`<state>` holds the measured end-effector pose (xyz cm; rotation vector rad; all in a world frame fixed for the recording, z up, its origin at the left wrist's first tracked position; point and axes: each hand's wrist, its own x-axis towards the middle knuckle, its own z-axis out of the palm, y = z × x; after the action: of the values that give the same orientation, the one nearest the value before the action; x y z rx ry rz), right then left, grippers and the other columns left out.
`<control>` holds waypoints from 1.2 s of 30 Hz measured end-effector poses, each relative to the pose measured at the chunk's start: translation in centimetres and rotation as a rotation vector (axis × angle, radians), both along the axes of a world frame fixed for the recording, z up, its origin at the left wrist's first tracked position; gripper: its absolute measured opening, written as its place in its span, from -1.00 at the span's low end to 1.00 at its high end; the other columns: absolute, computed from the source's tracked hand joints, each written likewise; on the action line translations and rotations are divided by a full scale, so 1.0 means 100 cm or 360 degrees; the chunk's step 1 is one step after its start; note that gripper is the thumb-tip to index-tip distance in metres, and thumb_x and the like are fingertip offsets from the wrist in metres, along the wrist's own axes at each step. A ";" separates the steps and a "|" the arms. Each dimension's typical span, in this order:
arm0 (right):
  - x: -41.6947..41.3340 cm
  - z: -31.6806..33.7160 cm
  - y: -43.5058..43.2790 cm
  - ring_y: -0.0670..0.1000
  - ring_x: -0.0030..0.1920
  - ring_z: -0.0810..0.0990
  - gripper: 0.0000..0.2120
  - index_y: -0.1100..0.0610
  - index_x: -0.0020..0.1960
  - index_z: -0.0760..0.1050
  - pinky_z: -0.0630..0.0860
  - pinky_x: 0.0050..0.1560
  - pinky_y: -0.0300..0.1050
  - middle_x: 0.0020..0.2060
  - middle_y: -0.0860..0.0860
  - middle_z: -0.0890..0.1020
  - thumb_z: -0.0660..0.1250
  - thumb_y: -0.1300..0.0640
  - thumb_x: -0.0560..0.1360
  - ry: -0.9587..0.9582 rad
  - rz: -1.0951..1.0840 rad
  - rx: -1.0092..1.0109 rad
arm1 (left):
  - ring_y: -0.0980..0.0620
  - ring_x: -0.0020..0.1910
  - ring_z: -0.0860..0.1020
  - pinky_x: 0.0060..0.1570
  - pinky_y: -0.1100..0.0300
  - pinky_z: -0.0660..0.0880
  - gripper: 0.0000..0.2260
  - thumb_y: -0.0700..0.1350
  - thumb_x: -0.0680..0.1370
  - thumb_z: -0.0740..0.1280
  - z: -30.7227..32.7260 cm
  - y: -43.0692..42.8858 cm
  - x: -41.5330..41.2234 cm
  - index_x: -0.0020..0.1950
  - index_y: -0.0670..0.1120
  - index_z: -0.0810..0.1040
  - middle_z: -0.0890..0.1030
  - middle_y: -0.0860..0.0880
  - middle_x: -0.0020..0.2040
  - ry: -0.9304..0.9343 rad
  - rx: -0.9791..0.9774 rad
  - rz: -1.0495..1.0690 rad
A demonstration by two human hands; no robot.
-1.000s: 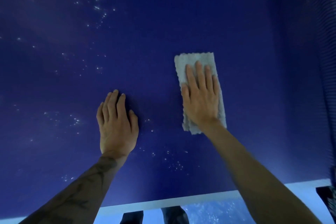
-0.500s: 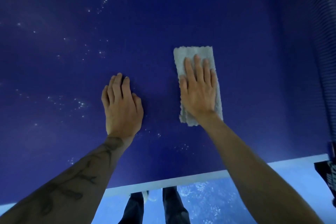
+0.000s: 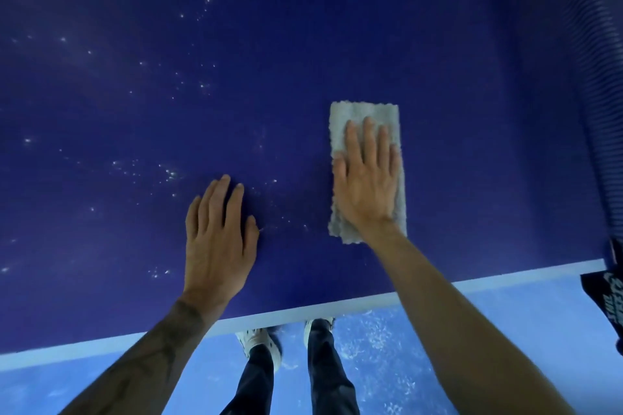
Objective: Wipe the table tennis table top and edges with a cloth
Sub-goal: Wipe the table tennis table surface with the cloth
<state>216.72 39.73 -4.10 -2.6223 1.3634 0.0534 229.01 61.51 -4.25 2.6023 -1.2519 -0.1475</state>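
Note:
The dark blue table tennis table top (image 3: 455,44) fills most of the view, with a white line (image 3: 488,280) along its near edge. A folded grey cloth (image 3: 364,114) lies flat on it right of centre. My right hand (image 3: 365,175) presses flat on the cloth with straight fingers. My left hand (image 3: 219,236) rests flat on the bare table, left of the cloth and nearer the edge. Small pale specks (image 3: 168,173) dot the surface left of and beyond both hands.
The net (image 3: 603,84) runs along the right side, with its dark clamp (image 3: 606,296) at the table edge. Below the near edge lie a light blue floor (image 3: 505,320) and my legs and pale shoes (image 3: 259,344).
Both hands have slid back toward the near table edge, the cloth moving under my right hand. More of the floor and my legs shows below the edge.

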 end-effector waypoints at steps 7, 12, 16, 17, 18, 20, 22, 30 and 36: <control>-0.041 -0.007 0.071 0.11 0.74 -0.09 -0.42 -0.05 0.75 0.00 -0.02 0.70 0.19 0.74 0.00 -0.01 -0.01 -0.12 0.77 -0.0001 0.0698 0.0052 | -0.24 0.59 0.27 0.60 -0.20 0.14 -0.53 -0.03 0.71 0.07 -0.005 0.006 0.004 0.56 -0.23 0.35 0.31 -0.23 0.59 -0.0015 0.0042 -0.0044; -0.046 0.004 0.021 0.14 0.73 -0.09 -0.42 -0.03 0.75 -0.04 -0.03 0.70 0.20 0.74 0.04 -0.02 -0.10 -0.14 0.77 0.0078 0.0051 0.0027 | -0.23 0.59 0.26 0.61 -0.19 0.11 -0.53 -0.04 0.70 0.09 -0.005 0.005 0.005 0.57 -0.22 0.34 0.29 -0.22 0.60 0.0001 0.0032 -0.0047; 0.006 0.001 0.064 0.18 0.73 -0.13 -0.40 -0.02 0.76 -0.09 -0.05 0.70 0.24 0.74 0.08 -0.06 -0.16 -0.14 0.76 0.0005 0.0031 0.0046 | -0.23 0.59 0.27 0.60 -0.20 0.14 -0.54 -0.08 0.70 0.06 -0.008 0.007 0.006 0.57 -0.22 0.32 0.29 -0.22 0.60 -0.0045 0.0035 -0.0071; 0.007 -0.003 0.086 0.18 0.73 -0.11 -0.41 -0.01 0.76 -0.07 -0.04 0.70 0.23 0.74 0.08 -0.04 -0.14 -0.13 0.77 -0.0009 0.0178 0.0034 | -0.23 0.59 0.27 0.60 -0.20 0.14 -0.54 -0.10 0.69 0.06 -0.009 0.007 0.006 0.57 -0.23 0.32 0.29 -0.23 0.60 -0.0060 0.0030 -0.0074; 0.001 -0.005 0.105 0.17 0.73 -0.10 -0.42 -0.01 0.76 -0.05 -0.02 0.70 0.23 0.74 0.07 -0.03 -0.11 -0.12 0.78 -0.0019 0.0335 0.0034 | -0.24 0.59 0.28 0.59 -0.20 0.14 -0.54 -0.11 0.68 0.07 -0.009 0.007 0.007 0.57 -0.23 0.33 0.29 -0.24 0.60 -0.0072 0.0025 -0.0080; -0.026 -0.007 0.121 0.14 0.73 -0.09 -0.43 -0.04 0.76 -0.04 0.03 0.69 0.23 0.74 0.03 -0.03 -0.07 -0.13 0.78 -0.0004 0.0531 0.0031 | -0.25 0.58 0.29 0.59 -0.20 0.15 -0.54 -0.12 0.68 0.08 -0.010 0.008 0.007 0.57 -0.24 0.33 0.29 -0.24 0.60 -0.0085 0.0016 -0.0091; -0.053 -0.005 0.106 0.11 0.73 -0.12 -0.43 -0.09 0.75 -0.09 0.04 0.69 0.22 0.75 -0.01 -0.06 -0.10 -0.15 0.77 0.0053 0.0449 0.0035 | -0.26 0.57 0.30 0.58 -0.20 0.16 -0.55 -0.11 0.69 0.09 -0.009 0.008 0.006 0.56 -0.24 0.35 0.30 -0.24 0.59 -0.0076 -0.0001 -0.0083; 0.000 -0.003 0.087 0.19 0.73 -0.11 -0.40 -0.01 0.75 -0.07 -0.06 0.71 0.24 0.74 0.09 -0.04 -0.16 -0.17 0.76 -0.0025 -0.0060 0.0048 | -0.21 0.58 0.29 0.60 -0.18 0.15 -0.55 -0.12 0.69 0.07 -0.009 0.006 0.006 0.55 -0.22 0.36 0.32 -0.21 0.59 -0.0031 0.0007 -0.0060; -0.043 -0.003 0.122 0.13 0.73 -0.09 -0.44 -0.05 0.75 0.00 0.02 0.70 0.21 0.74 0.02 -0.02 -0.07 -0.13 0.78 -0.0023 0.0402 0.0077 | -0.18 0.60 0.29 0.61 -0.17 0.15 -0.53 -0.13 0.68 0.04 0.000 0.007 0.006 0.54 -0.24 0.39 0.34 -0.18 0.60 0.0159 -0.0055 -0.0015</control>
<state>212.39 51.94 -4.37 -2.7314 1.0062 0.0998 229.58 62.21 -4.23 2.5264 -1.2214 -0.2522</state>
